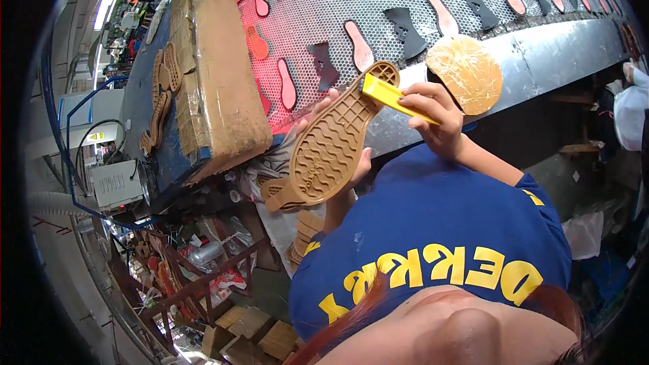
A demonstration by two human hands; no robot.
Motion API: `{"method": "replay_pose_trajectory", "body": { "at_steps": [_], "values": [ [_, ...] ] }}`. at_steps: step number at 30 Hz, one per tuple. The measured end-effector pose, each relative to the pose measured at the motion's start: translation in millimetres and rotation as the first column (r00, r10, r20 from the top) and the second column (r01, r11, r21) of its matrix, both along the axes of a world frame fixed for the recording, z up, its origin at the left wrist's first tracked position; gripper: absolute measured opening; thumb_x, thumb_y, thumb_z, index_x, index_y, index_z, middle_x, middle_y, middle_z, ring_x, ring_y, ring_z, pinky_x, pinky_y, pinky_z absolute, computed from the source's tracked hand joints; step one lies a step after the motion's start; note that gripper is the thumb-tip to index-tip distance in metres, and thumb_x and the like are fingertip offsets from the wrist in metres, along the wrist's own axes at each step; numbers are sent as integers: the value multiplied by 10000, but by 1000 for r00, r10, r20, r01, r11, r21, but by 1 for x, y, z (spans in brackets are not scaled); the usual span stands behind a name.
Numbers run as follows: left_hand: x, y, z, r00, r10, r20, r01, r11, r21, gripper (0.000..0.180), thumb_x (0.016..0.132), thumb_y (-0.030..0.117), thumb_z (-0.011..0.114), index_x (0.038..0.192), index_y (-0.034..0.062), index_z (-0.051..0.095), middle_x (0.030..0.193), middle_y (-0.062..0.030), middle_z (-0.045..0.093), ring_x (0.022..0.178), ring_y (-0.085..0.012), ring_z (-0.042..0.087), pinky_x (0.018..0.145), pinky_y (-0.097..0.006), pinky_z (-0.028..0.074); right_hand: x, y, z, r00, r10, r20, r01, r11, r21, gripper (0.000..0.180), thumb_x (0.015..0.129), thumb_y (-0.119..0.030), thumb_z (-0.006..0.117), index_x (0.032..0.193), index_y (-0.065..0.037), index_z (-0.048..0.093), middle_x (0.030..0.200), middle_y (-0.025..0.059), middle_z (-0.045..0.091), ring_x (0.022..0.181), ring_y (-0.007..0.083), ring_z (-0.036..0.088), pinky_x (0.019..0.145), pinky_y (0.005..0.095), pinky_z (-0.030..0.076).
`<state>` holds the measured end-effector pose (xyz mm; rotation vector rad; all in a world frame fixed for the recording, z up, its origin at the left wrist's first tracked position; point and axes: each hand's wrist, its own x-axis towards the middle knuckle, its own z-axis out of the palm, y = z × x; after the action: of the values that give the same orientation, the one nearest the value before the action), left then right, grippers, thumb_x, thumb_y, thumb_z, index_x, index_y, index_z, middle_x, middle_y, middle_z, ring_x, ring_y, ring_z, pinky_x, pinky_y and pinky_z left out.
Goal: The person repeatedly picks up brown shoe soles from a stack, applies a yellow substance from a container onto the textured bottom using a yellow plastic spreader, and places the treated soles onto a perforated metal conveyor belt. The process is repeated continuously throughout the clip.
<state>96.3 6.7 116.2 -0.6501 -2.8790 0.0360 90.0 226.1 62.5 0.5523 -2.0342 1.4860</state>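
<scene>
A brown patterned shoe sole (331, 138) is tilted in front of me, its tread side up and its heel end toward the upper right. My left hand (363, 166) grips it from beneath, partly hidden behind the sole. In my right hand (439, 118) is a flat yellow-handled tool (395, 98), pinched between thumb and fingers. Its small dark tip meets the edge of the heel, though I cannot tell whether it is a brush or a blade. More brown soles (280, 192) lie below and left of the held one.
A mesh conveyor (378, 0) carries pink insoles (358, 44) and black cut pieces (404, 32). On its metal edge sits a round, scratched tan disc (466, 71). A cardboard box (226, 67) stands at left, beside several soles (162, 94) on a blue surface. A metal rack (196, 284) is lower left.
</scene>
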Motion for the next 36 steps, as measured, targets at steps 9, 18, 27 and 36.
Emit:
{"method": "replay_pose_trajectory", "body": {
  "at_steps": [9, 18, 27, 36],
  "values": [
    [-7, 4, -24, 1000, 22, -6, -20, 979, 203, 792, 746, 453, 504, 1480, 200, 352, 1529, -71, 336, 1411, -211, 298, 1174, -404, 143, 0, -23, 8, 986, 113, -123, -105, 992, 67, 441, 880, -405, 634, 1033, 8, 665, 1041, 147, 624, 952, 266, 636, 813, 340, 527],
    [-12, 22, -57, 957, -268, 110, -133, -67, 989, 699, 902, 527, 567, 1412, 102, 348, 1431, -118, 422, 1310, -234, 446, 1123, -417, 321, 1, -33, 22, 978, 118, -174, -101, 990, 103, 393, 828, -311, 709, 1037, 14, 634, 999, 151, 611, 873, 285, 645, 725, 355, 552],
    [-23, 24, -57, 963, -267, 23, -86, -226, 970, 618, 912, 294, 626, 1370, -15, 349, 1351, -195, 483, 1172, -288, 572, 972, -400, 522, 4, -44, 30, 941, 230, -250, -194, 968, 162, 419, 823, -339, 706, 1035, 12, 617, 991, 163, 596, 795, 289, 662, 613, 344, 569],
    [-25, 19, -81, 843, -518, 147, -460, -550, 697, 738, 841, 273, 726, 1412, 99, 291, 1386, -160, 418, 1315, -277, 422, 1091, -427, 390, 7, -46, 33, 896, 359, -261, -313, 928, 202, 429, 784, -301, 754, 1045, 5, 606, 1020, 156, 582, 728, 270, 659, 598, 336, 561]
  ]
}}
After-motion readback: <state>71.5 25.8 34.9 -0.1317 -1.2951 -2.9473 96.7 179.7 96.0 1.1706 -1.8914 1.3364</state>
